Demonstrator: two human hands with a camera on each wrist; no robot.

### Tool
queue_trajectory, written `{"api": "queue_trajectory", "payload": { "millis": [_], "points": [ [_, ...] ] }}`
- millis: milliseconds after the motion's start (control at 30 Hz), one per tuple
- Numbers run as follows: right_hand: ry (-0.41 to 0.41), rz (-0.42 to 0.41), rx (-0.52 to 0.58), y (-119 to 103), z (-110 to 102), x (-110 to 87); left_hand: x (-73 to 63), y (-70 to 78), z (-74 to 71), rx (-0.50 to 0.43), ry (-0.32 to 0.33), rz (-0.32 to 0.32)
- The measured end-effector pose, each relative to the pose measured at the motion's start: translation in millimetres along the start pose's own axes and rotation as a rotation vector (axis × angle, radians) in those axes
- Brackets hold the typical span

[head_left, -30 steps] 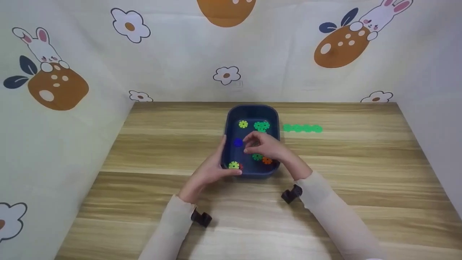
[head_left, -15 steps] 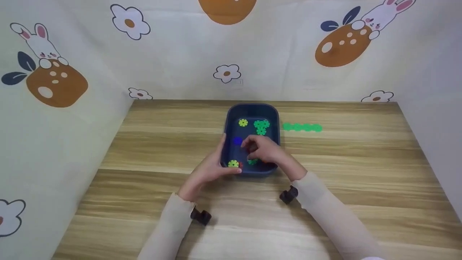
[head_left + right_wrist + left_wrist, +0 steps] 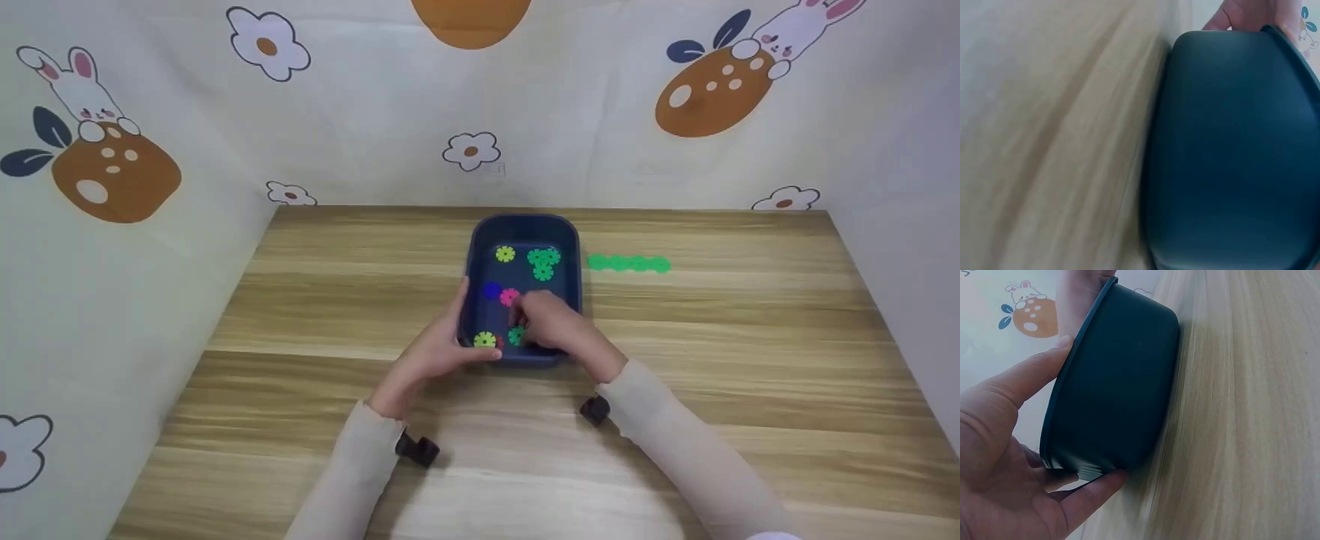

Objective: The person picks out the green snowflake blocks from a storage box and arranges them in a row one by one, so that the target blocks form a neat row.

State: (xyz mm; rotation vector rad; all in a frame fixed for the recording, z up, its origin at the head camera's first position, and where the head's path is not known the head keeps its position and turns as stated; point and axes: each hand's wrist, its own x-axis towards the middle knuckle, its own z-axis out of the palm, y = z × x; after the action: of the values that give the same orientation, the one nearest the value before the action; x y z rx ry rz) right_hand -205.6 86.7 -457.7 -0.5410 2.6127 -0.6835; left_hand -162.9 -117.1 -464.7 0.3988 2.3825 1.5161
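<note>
A dark blue tub (image 3: pixel 566 360) stands on the wooden table. My left hand (image 3: pixel 437 346) grips it at the near left corner, thumb on the rim and fingers against the outer wall, as the left wrist view confirms. Inside the tub is my right hand (image 3: pixel 553 321), fingers bent downward; whether they pinch anything is hidden. By its fingers lie a pink snowflake disc (image 3: pixel 509 297) and a green snowflake disc (image 3: pixel 516 335). Around them are a blue disc (image 3: pixel 492 290), a yellow disc (image 3: pixel 485 340) partly over a red one, another yellow disc (image 3: pixel 505 254), and joined green discs (image 3: pixel 543 262).
Right of the tub, a straight row of joined green discs (image 3: pixel 628 263) lies on the table (image 3: pixel 712 322). A patterned cloth (image 3: pixel 360 112) hangs behind and at the sides. Each sleeve cuff carries a small black camera (image 3: pixel 418 450).
My right hand has moved toward the tub's near end. The pink disc has come into sight, the orange disc is now covered, and a green disc has shifted left. My left hand stays put.
</note>
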Motion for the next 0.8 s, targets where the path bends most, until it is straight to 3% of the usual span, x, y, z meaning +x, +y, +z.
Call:
{"api": "queue_trajectory", "payload": {
  "millis": [200, 467, 700, 800],
  "points": [
    [0.012, -0.025, -0.025, 1.2, 2.3, 0.7, -0.4, 1.8, -0.1, 0.023, -0.004, -0.017],
    [0.044, -0.03, 0.094, 2.5, 1.9, 0.5, 0.1, 1.3, 0.2, -0.014, -0.002, 0.031],
    [0.091, -0.082, 0.13, 2.9, 0.7, -1.2, -1.8, 1.5, 0.8, 0.003, -0.001, -0.042],
    [0.092, -0.066, 0.148, 2.6, -0.2, -1.7, -0.7, 0.6, 1.2, -0.001, 0.001, -0.025]
  ]
}}
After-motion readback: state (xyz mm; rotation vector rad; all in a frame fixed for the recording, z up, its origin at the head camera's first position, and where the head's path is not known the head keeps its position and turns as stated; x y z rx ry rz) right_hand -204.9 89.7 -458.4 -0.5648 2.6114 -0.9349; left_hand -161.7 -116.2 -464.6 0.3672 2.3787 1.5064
